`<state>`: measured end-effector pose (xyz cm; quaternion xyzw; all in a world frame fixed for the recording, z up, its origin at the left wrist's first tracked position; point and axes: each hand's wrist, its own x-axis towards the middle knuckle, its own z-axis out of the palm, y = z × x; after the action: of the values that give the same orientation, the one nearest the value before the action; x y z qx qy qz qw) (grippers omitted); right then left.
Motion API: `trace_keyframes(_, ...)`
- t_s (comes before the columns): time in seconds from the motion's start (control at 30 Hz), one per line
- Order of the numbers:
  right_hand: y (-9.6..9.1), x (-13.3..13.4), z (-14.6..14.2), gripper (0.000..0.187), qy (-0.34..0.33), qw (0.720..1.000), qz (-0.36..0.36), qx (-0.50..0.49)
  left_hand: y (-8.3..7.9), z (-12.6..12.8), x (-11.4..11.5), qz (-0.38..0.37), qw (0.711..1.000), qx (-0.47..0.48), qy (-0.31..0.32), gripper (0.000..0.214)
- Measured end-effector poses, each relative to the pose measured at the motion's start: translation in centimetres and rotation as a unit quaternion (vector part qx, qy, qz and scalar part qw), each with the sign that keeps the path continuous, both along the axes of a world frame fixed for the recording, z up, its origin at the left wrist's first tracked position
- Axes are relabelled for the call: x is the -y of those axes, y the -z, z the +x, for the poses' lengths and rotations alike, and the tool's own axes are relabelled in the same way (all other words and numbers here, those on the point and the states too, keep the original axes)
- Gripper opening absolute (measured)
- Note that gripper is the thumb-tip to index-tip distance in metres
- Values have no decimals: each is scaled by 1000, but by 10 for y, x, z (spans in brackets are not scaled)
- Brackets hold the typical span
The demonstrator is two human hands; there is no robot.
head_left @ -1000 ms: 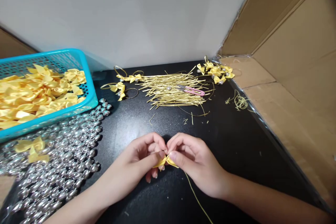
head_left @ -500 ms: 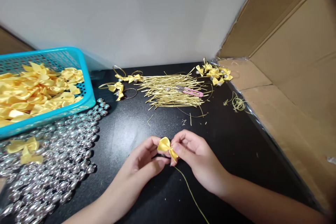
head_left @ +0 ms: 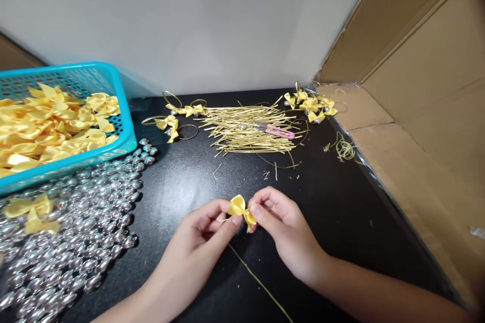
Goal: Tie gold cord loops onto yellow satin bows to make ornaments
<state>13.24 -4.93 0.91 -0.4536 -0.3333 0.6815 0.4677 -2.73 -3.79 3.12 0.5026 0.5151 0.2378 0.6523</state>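
Observation:
A small yellow satin bow (head_left: 237,205) is held between my two hands above the black table (head_left: 182,282). My left hand (head_left: 206,229) pinches its left side, the thumb pressed near the knot. On the other side, the thumb and fingers of my right hand (head_left: 278,219) grip the right loop. A thin gold-green cord (head_left: 259,282) runs from beneath my left thumb down to the bottom edge. A short bit of cord also shows at my left fingers. My fingertips hide the back of the bow.
A blue basket (head_left: 127,121) of yellow bows stands at left, behind many silver beads (head_left: 87,242). Gold twist ties (head_left: 246,144) lie ahead, with pink-handled snips (head_left: 278,131) on top. Finished-looking bow loops (head_left: 166,123) flank them. Tangled cord (head_left: 344,149) and cardboard (head_left: 417,171) are at right.
My left thumb has moved up and in onto the bow's middle. The cord's upper end has shifted left to below my left hand. My right hand keeps its grip.

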Motion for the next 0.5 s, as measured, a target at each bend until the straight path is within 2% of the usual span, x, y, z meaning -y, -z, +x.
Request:
trace_keyframes(0.13, 0, 2, 0, 15, 10, 998, 43, 40, -4, 3, 0, -15, 999, -8, -31, 32)
trace_keyframes(0.23, -1, 3, 2, 9, 31, 986, 121, 106, -6, 4, 1, -19, 999, -12, -50, 33)
trace_keyframes(0.3, -4, 3, 4, 8, 46, 965, 197, 166, -6, 3, 2, -16, 998, -11, -58, 31)
trace_keyframes(0.4, -9, 2, 7, 12, 57, 913, 317, 251, -3, 2, 2, -3, 998, -17, -57, 29)
trace_keyframes(0.5, -12, -1, 9, 19, 55, 865, 407, 288, 1, 1, 2, 11, 998, -28, -53, 31)
